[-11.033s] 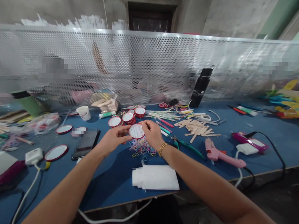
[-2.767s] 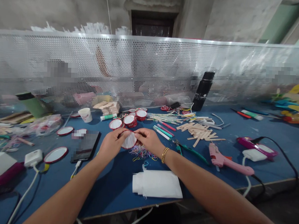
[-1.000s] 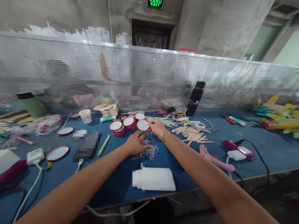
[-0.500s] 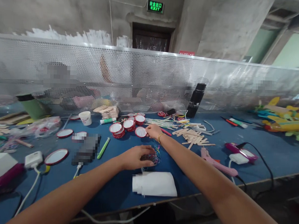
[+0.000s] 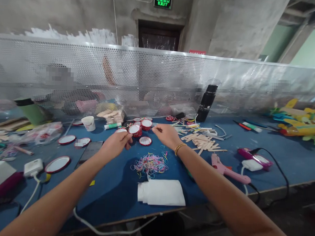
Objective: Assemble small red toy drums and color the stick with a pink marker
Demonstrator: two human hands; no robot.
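Note:
My left hand [image 5: 117, 143] reaches in beside a stack of round red-rimmed lids [image 5: 135, 131], its fingers bent together at the stack's near left edge. Whether they grip a lid is hidden. My right hand [image 5: 165, 134], with a gold bracelet at the wrist, is over the table just right of another red lid stack [image 5: 146, 124]. Its thumb and fingertips are pinched; anything between them is too small to make out. One single lid [image 5: 145, 141] lies white side up between the hands. Nearer me is a tangled heap of colourful small rubber bands [image 5: 151, 164].
A folded white sheet [image 5: 162, 193] lies at the front edge. To the right are wooden sticks [image 5: 203, 142], a pink glue gun [image 5: 229, 171] and a black bottle [image 5: 207, 103]. A paper cup [image 5: 88, 123] and loose lids [image 5: 57, 164] are leftward. A perforated metal screen [image 5: 159, 76] runs behind.
My left hand has left the rubber band heap and moved up and left to the lid stacks. My right hand has moved off the single lid, slightly up and back.

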